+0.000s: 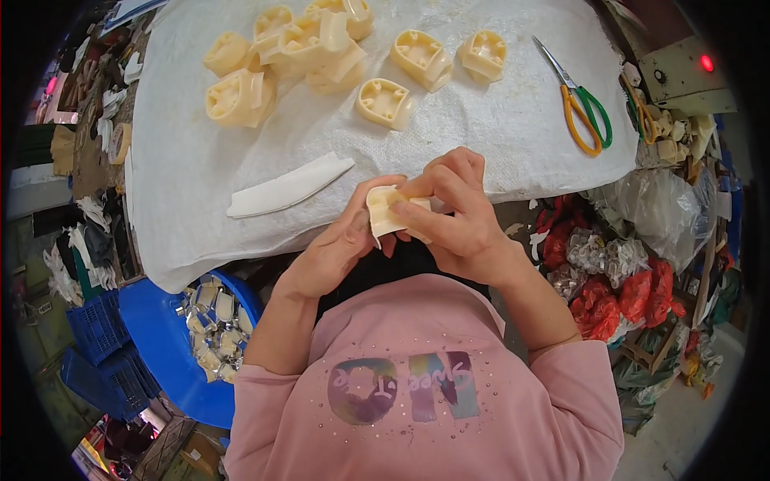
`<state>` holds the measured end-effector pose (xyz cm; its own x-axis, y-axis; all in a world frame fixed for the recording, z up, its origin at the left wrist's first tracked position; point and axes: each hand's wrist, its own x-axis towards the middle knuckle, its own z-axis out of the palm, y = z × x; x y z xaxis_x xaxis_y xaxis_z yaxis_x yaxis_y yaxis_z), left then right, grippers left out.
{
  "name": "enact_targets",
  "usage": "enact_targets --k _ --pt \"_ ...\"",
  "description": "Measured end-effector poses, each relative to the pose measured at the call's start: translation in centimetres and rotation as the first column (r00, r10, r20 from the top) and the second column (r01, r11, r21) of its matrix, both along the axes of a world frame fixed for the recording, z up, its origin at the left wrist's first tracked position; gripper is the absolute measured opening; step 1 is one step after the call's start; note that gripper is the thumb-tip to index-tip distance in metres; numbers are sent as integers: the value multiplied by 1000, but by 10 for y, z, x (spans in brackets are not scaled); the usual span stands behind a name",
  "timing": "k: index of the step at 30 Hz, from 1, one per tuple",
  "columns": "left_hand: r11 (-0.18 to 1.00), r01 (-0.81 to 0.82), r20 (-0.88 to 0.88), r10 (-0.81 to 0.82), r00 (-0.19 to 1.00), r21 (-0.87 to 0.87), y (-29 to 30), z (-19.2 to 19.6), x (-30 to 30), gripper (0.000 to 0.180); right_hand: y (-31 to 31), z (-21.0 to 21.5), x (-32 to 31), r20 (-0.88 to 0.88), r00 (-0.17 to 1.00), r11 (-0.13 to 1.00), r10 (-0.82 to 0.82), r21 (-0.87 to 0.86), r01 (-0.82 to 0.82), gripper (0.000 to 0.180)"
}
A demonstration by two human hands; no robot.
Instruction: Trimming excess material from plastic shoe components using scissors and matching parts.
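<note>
Just in front of my body, at the near edge of the table, both my hands hold a cream plastic shoe heel [387, 210]. My left hand [341, 244] closes round its left side, where a thin white edge shows along the piece. Bent fingers of my right hand [459, 210] press on the heel's top and right side. A curved white strip [290, 186] lies flat on the table to the left of my hands. Beyond them stand three separate cream heels, among them a small hollow one [385, 103]. A pile of more heels [301, 40] sits at the far left.
White woven sheeting [481, 128] covers the table. Scissors [583, 112] with orange and green handles lie at the right. A blue tub [168, 321] of shiny wrapped pieces stands low on the left. Red and clear plastic bags [618, 280] heap up at the right.
</note>
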<state>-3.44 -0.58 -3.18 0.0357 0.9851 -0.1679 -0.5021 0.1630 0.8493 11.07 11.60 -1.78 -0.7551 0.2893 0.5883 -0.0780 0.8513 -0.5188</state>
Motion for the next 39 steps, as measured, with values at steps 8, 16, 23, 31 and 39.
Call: enact_targets --k 8,16,23,31,39 --pt "989 21 136 -1 991 -143 4 0 6 58 0 -1 7 94 992 996 83 -43 -80 35" --pt "991 -38 -1 38 999 -130 6 0 8 59 0 0 6 108 991 997 75 -7 -75 34" --pt "959 -284 -180 283 942 17 3 0 13 60 6 -3 7 16 1000 999 -18 -41 19 37" --pt "751 -494 -247 629 737 438 1 -5 22 20 4 1 9 48 999 997 9 -71 -6 38" --pt "699 -361 -513 706 489 617 4 4 21 14 5 -2 10 57 998 997 17 -76 -13 38"
